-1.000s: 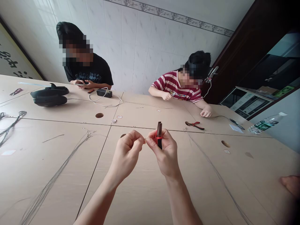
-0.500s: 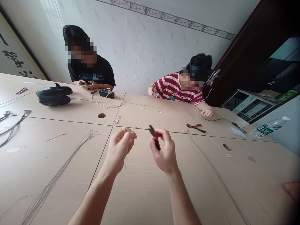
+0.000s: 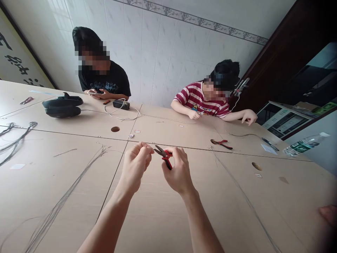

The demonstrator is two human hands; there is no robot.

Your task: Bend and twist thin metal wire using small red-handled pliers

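Nearest you, a loose wire bundle (image 3: 68,191) is running up the left of the surface (image 3: 158,218), and a thinner wire strand (image 3: 242,196) is slanting along the right. Between them, both your hands are working raised over the surface. Your left hand (image 3: 137,163) is closing in a pinch, thumb against forefinger, and is gripping a fine wire (image 3: 141,181), whose tail is hanging below. Your right hand (image 3: 179,168) is curling around the red-and-black pliers (image 3: 164,154); their jaws are standing parted, tips pointing at your left fingertips. Whether they are touching the wire, you cannot tell. Beyond, to the right, a second pair of pliers (image 3: 223,142) is lying on the surface, with a pen (image 3: 266,141) and a bottle (image 3: 306,144) lying farther right. At the far edge, a person in black (image 3: 113,79) is holding a phone, and a person in stripes (image 3: 193,95) is leaning over the surface.
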